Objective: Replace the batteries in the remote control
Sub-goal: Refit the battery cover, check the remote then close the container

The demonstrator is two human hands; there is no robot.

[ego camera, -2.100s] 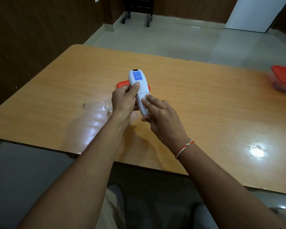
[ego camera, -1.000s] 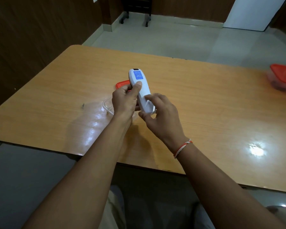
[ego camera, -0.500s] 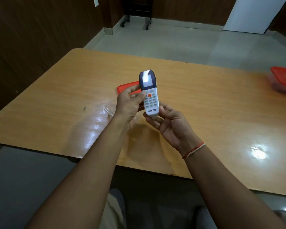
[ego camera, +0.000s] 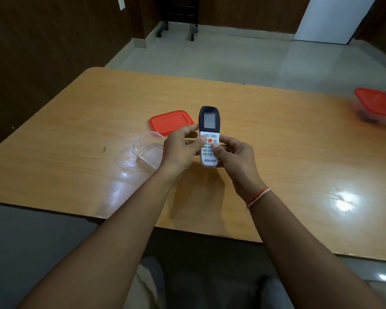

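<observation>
A white remote control point(ego camera: 209, 130) with a dark screen end and an orange button is held upright above the wooden table point(ego camera: 276, 139), keypad side towards me. My right hand point(ego camera: 234, 157) grips its lower half from the right, thumb resting on the keys. My left hand point(ego camera: 181, 148) is at its left side, thumb tip touching the edge near the keys, fingers loosely spread. No batteries are visible.
A clear plastic container point(ego camera: 143, 150) sits on the table left of my hands, its red lid point(ego camera: 171, 122) lying just behind it. Another red-lidded container point(ego camera: 377, 105) stands at the table's far right edge.
The remote was back side up; it has been turned over so the keypad faces me. My right hand shifted from the back cover to gripping the lower front, and my left grip loosened.
</observation>
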